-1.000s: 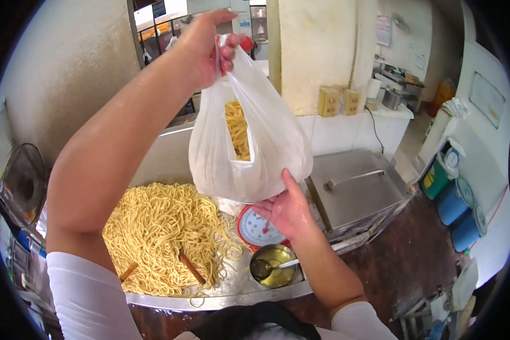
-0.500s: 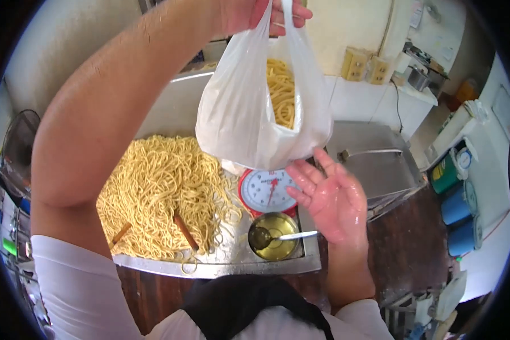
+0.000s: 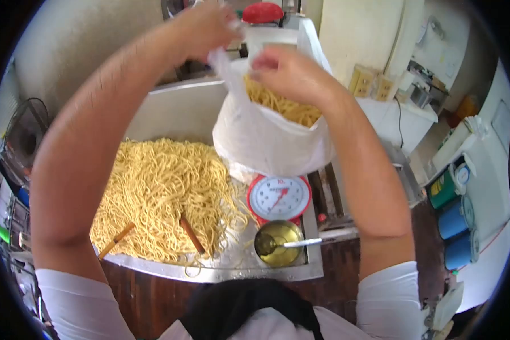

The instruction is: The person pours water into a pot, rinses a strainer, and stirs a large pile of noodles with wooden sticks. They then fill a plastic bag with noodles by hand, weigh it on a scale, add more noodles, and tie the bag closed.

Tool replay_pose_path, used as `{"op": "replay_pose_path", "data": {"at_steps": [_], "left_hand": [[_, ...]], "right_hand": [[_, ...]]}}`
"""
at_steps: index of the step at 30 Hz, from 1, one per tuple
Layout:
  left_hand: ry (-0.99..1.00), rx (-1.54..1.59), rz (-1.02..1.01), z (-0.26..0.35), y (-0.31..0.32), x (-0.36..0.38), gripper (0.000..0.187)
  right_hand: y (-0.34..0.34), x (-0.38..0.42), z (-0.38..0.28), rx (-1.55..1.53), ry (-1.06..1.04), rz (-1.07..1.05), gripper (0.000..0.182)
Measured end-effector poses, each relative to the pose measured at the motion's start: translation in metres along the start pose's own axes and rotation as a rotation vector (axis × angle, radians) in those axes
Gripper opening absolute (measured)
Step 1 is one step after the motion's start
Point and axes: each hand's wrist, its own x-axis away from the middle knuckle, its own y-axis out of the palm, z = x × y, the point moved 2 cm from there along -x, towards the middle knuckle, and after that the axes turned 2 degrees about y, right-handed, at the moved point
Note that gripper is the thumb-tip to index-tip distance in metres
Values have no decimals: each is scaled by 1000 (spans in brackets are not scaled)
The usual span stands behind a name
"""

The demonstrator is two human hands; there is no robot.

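Observation:
A white plastic bag (image 3: pixel 272 144) bulges with thick yellow noodles (image 3: pixel 283 105), which show through its open mouth. It sits just above and behind the red-rimmed dial scale (image 3: pixel 279 198); its underside hides whatever carries it. My left hand (image 3: pixel 212 28), blurred, is closed on one of the bag's handles, drawn up to the left. My right hand (image 3: pixel 292 73) hovers over the mouth with its fingers curled beside that handle; motion blur hides whether it grips anything. A large heap of noodles (image 3: pixel 164 192) lies on the metal tray (image 3: pixel 209 275), left of the scale.
In front of the scale stands a bowl of yellowish liquid (image 3: pixel 277 258) with a ladle (image 3: pixel 300 243) in it. Two wooden handles (image 3: pixel 192 235) stick out of the heap. Blue bins (image 3: pixel 459 212) stand at the right. A red object (image 3: pixel 262 12) lies at the back.
The bag has come down and its mouth has widened. My right hand has risen from below the bag to its mouth. The scale's needle has turned toward the lower left.

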Motion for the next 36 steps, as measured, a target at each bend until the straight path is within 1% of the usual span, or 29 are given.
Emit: {"op": "replay_pose_path", "data": {"at_steps": [1, 2, 3, 4, 5, 6, 7, 8, 9, 10, 11, 12, 13, 15, 16, 18, 20, 22, 24, 25, 27, 28, 29, 30, 31, 33, 34, 35, 36], "left_hand": [[43, -165, 148, -12, 0, 14, 39], [142, -258, 276, -39, 7, 20, 51], [150, -324, 303, -50, 11, 33, 60], [112, -353, 200, -58, 14, 45, 66], [101, -330, 120, -77, 23, 50, 67], [88, -305, 36, -83, 29, 56, 69], [87, -306, 49, -88, 32, 63, 69], [3, -239, -51, -83, 36, 70, 69], [-80, -171, -153, -79, 38, 76, 70], [-79, -172, -144, -76, 38, 80, 70], [-52, -265, -189, -73, 39, 83, 71], [-26, -358, -235, -68, 38, 84, 72], [-25, -357, -226, -62, 34, 83, 72], [19, -592, -346, -44, 26, 79, 73], [26, -594, -337, -43, 26, 70, 73], [416, -216, 146, -29, 15, 46, 75], [208, 692, 172, 0, 9, 11, 78], [-67, 883, -8, 32, 17, 6, 75], [45, 806, -266, 32, 49, -5, 69], [54, 804, -262, 29, 63, -11, 69], [-84, 971, -242, 24, 88, -19, 55], [-79, 967, -249, 22, 94, -26, 55], [-150, 909, -134, 17, 98, -33, 49], [-219, 849, -18, 12, 100, -39, 43], [-218, 851, -19, 7, 103, -44, 43], [179, 767, 247, 0, 94, -59, 34], [225, 639, 294, -2, 89, -68, 30], [228, 642, 298, 3, 77, -71, 30], [168, 592, 229, 14, 58, -68, 31]], "right_hand": [[7, -2, 17, 162, 7, -37, 44], [11, -2, 33, 325, 19, -73, 46], [10, -5, 42, 255, 16, -94, 44], [9, -8, 43, 185, 14, -120, 43], [6, -12, 37, 199, 0, -113, 43], [8, -15, 35, 158, 123, -263, 39], [9, -17, 33, 113, 250, -412, 36], [21, -26, 54, 242, 85, -276, 28], [14, -26, 48, 247, 81, -272, 28], [4, -28, 43, 167, 121, -168, 25], [-9, -27, 35, 86, 161, -66, 22], [-22, -26, 30, -150, 288, -37, 18], [-33, -27, 23, -144, 283, -35, 18], [-55, -26, 14, -268, 404, 159, 15], [-60, -27, 7, -335, 391, 222, 16], [-71, -33, 1, -371, 375, 251, 16], [-76, -37, -8, -411, 358, 272, 17], [-75, -41, -22, -563, 260, 369, 19], [-67, -45, -33, -592, 218, 400, 16], [-64, -47, -37, -626, 177, 429, 13], [-60, -48, -34, -627, 139, 426, 14], [-57, -47, -30, -610, 111, 406, 15], [-56, -44, -29, -592, 85, 384, 16], [-60, -39, -26, -589, 145, 296, 23], [-65, -31, -23, -588, 146, 296, 23], [-71, -22, -19, -427, 141, 201, 41], [-69, -20, -17, -423, 139, 202, 41], [-68, -19, -12, -505, 127, 262, 53], [-68, -18, -9, -588, 117, 321, 66]]}}
